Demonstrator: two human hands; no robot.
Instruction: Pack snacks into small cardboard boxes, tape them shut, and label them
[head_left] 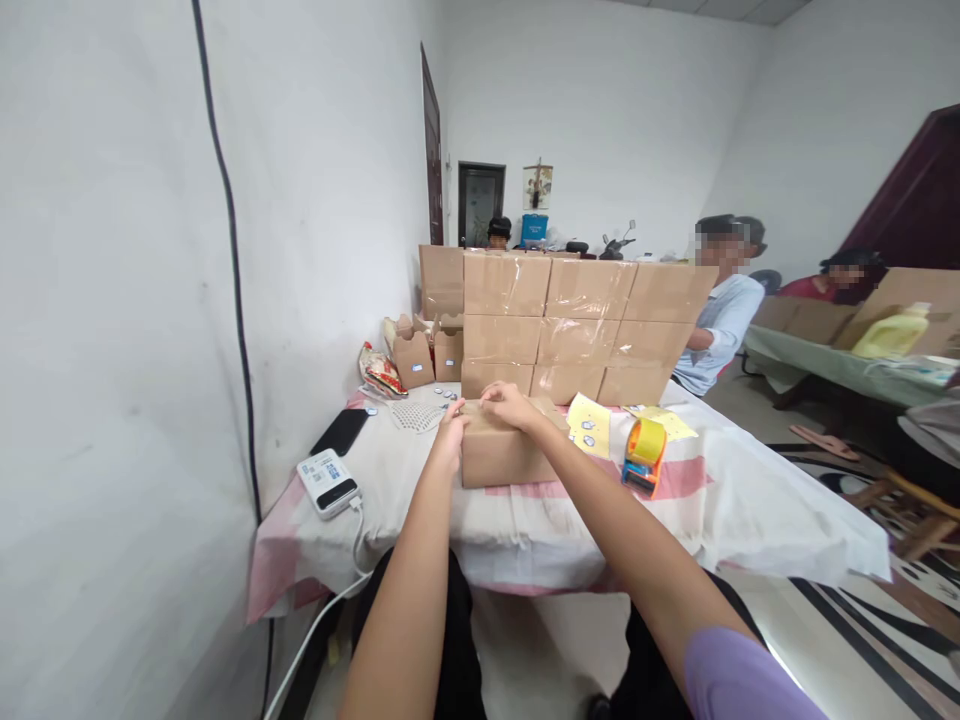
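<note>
The left hand (452, 432) rests with its fingers bent against the left top edge of a small cardboard box (501, 452); it presses on the cardboard and does not pinch anything that I can see. This box stands on the table (750, 500), which has a white and pink cloth, just in front of the person and near the middle of the table's width. At the far left a black cable (229, 250) runs down the white wall. On the left part of the table lies a white power bank (328, 483) with a white cord going down over the edge, and behind it is a dark phone (341, 431). Further back is a colourful snack bag (381, 372), and beside it two small open boxes (429, 353). The right hand (510, 405) lies on top of the small cardboard box, palm down, with the fingers close together and curved over the flap; it touches the box and is almost touching the left hand. Behind both hands a stack of taped cartons (577, 325) makes a wall in three rows. Right of the box lie yellow sheets (590, 425), and just beside them stands an orange tape dispenser (644, 457). At the far right other people sit at a second table, where a yellow bottle (894, 332) stands.
</note>
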